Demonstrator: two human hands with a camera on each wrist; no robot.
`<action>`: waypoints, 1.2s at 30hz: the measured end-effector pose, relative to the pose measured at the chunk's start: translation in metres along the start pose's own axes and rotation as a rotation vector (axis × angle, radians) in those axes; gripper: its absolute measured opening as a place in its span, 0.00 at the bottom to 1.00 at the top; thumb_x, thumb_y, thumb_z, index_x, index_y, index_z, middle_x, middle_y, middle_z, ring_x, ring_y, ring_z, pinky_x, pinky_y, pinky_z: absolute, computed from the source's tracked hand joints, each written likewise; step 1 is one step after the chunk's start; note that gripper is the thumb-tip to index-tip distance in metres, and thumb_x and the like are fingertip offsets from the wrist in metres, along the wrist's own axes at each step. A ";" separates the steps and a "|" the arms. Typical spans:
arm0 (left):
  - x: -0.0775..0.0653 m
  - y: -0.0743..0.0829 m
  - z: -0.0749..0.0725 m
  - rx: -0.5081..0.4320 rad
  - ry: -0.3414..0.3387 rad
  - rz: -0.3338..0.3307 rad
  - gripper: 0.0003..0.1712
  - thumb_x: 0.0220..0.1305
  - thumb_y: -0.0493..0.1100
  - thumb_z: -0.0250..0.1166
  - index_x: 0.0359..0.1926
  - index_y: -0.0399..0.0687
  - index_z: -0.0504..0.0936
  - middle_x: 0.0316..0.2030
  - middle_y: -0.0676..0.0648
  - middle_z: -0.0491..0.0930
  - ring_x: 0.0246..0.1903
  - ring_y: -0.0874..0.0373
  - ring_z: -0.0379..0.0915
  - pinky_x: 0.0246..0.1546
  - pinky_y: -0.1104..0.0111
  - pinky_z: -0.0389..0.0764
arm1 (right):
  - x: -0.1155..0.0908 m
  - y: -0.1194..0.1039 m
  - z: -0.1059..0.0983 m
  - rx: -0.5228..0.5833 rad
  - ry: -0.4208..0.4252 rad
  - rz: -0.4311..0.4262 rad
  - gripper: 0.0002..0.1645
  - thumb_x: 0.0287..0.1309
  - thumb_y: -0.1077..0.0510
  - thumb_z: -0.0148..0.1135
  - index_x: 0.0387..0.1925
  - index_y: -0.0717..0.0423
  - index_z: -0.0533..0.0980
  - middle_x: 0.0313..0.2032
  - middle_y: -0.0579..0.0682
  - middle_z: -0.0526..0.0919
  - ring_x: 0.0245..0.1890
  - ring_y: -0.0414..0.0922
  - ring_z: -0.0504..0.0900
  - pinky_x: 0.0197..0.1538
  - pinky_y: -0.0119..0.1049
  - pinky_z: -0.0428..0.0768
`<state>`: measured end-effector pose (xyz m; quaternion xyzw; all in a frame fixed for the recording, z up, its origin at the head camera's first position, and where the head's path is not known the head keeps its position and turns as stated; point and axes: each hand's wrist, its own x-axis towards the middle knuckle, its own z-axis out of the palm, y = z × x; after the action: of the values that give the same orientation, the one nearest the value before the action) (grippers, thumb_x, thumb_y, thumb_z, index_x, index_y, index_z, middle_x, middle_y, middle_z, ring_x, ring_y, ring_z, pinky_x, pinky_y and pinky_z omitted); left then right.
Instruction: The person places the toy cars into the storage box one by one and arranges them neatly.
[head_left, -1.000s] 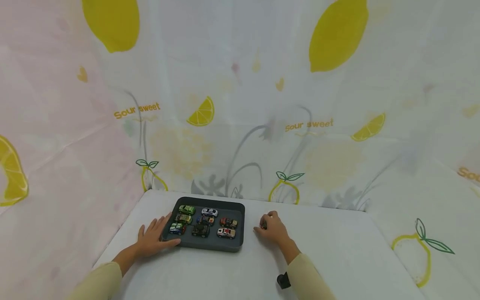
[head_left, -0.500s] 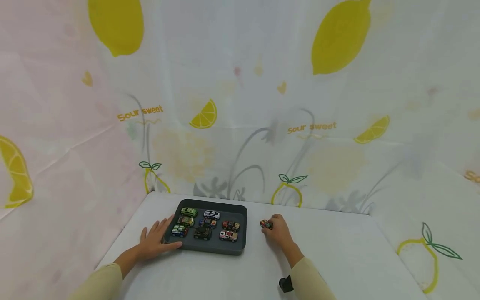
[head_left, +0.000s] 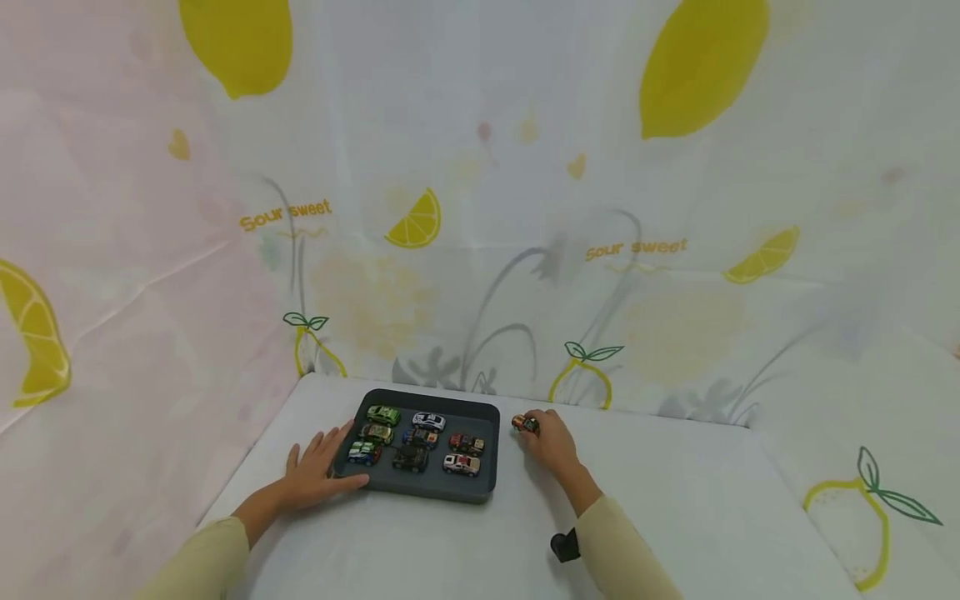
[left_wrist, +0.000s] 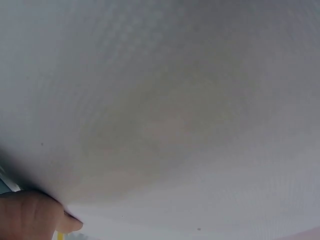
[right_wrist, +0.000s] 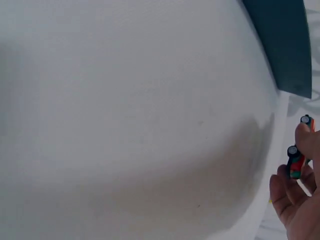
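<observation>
My right hand [head_left: 552, 444] pinches a small toy car [head_left: 526, 424] between thumb and fingers, just right of the tray's right rim. The right wrist view shows the same toy car [right_wrist: 296, 162] side-on, its dark wheels turned toward the camera and its body partly covered by the thumb. My left hand [head_left: 311, 475] lies with fingers spread along the left side of a dark grey tray [head_left: 420, 488], thumb at its front corner. Inside the tray stand several toy cars, among them a green car [head_left: 383, 414], a white car [head_left: 429, 421] and a black one [head_left: 410, 457].
The tray rests on a white table [head_left: 420, 550] near its back edge. Behind and at both sides hangs a lemon-print cloth [head_left: 495, 292]. A black object [head_left: 565, 547] shows at the right sleeve.
My right hand has lifted the toy car, first mostly hidden in the fingers, and moved it farther back, closer to the tray's right rim. The left hand stays at the tray.
</observation>
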<state>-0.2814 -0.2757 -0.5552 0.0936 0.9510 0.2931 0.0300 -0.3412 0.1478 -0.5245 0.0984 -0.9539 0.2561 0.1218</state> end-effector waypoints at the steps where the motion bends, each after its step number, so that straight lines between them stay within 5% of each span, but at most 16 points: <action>1: 0.000 0.000 0.000 0.004 0.004 0.003 0.61 0.54 0.73 0.64 0.79 0.59 0.44 0.74 0.27 0.50 0.72 0.24 0.39 0.62 0.28 0.31 | 0.002 -0.004 -0.001 0.016 0.028 -0.007 0.16 0.54 0.61 0.72 0.45 0.61 0.81 0.36 0.57 0.81 0.35 0.49 0.80 0.41 0.47 0.79; 9: 0.001 0.003 0.001 0.016 0.013 0.015 0.60 0.54 0.74 0.64 0.79 0.59 0.46 0.73 0.27 0.52 0.71 0.24 0.40 0.62 0.28 0.33 | 0.019 -0.033 0.005 0.184 0.149 -0.004 0.18 0.51 0.57 0.76 0.43 0.61 0.84 0.36 0.55 0.84 0.35 0.48 0.82 0.39 0.43 0.80; 18: -0.001 0.016 -0.006 0.001 0.002 0.010 0.60 0.53 0.71 0.66 0.78 0.52 0.49 0.73 0.28 0.52 0.71 0.23 0.41 0.63 0.28 0.33 | 0.024 -0.055 0.029 0.221 0.044 -0.086 0.19 0.53 0.53 0.74 0.45 0.58 0.85 0.41 0.54 0.87 0.43 0.51 0.85 0.49 0.49 0.81; 36: -0.002 0.006 0.001 0.024 0.018 -0.010 0.61 0.52 0.74 0.65 0.78 0.57 0.47 0.75 0.30 0.51 0.73 0.25 0.40 0.64 0.29 0.31 | 0.026 -0.068 0.048 -0.016 -0.049 -0.095 0.16 0.57 0.51 0.71 0.47 0.49 0.86 0.45 0.49 0.88 0.46 0.50 0.85 0.48 0.54 0.78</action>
<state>-0.2784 -0.2709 -0.5532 0.0865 0.9552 0.2823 0.0220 -0.3580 0.0616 -0.5256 0.1486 -0.9529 0.2399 0.1113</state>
